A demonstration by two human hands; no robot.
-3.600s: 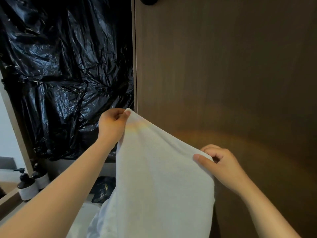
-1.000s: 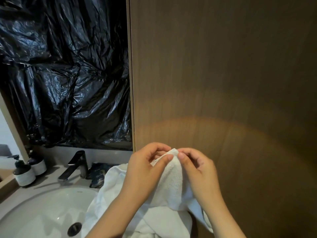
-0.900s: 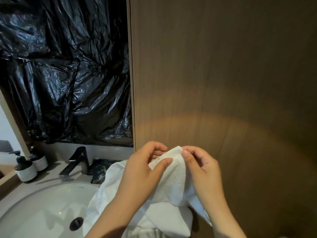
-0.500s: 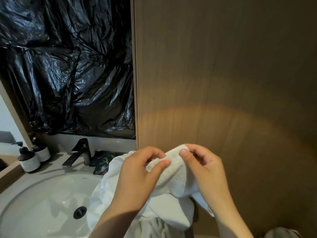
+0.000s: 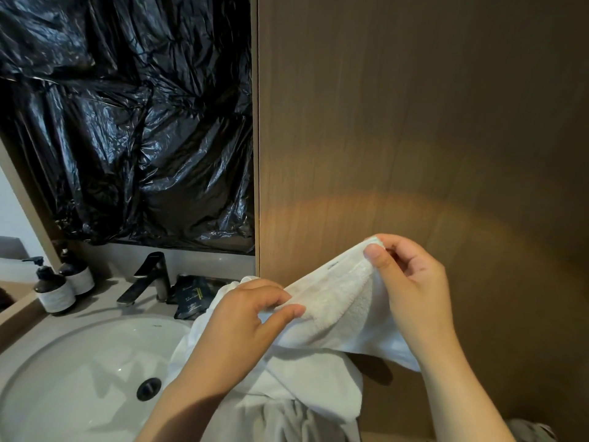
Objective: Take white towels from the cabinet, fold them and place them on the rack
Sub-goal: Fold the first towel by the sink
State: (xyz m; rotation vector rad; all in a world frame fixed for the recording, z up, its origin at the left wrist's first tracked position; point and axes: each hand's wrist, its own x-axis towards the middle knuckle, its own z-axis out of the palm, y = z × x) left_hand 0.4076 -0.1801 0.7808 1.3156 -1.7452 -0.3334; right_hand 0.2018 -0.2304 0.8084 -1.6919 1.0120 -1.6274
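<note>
A white towel [image 5: 338,301] hangs between my two hands in front of the brown wooden cabinet door [image 5: 414,122]. My right hand [image 5: 411,288] pinches its upper corner near the door. My left hand [image 5: 245,323] pinches the same top edge lower and to the left, thumb on top. The edge runs taut and slanted between them. The rest of the towel droops in folds below my hands, over the counter beside the sink. No rack is in view.
A white sink basin [image 5: 79,378] with a dark drain lies at the lower left. Behind it stand a black faucet [image 5: 149,275], two dark pump bottles [image 5: 57,291] and a black packet [image 5: 191,295]. Black plastic sheeting [image 5: 127,122] covers the wall above.
My hands, close together on one bunched corner a second ago, have drawn apart. The right hand rose to the right and the left slid down-left, stretching the towel's edge.
</note>
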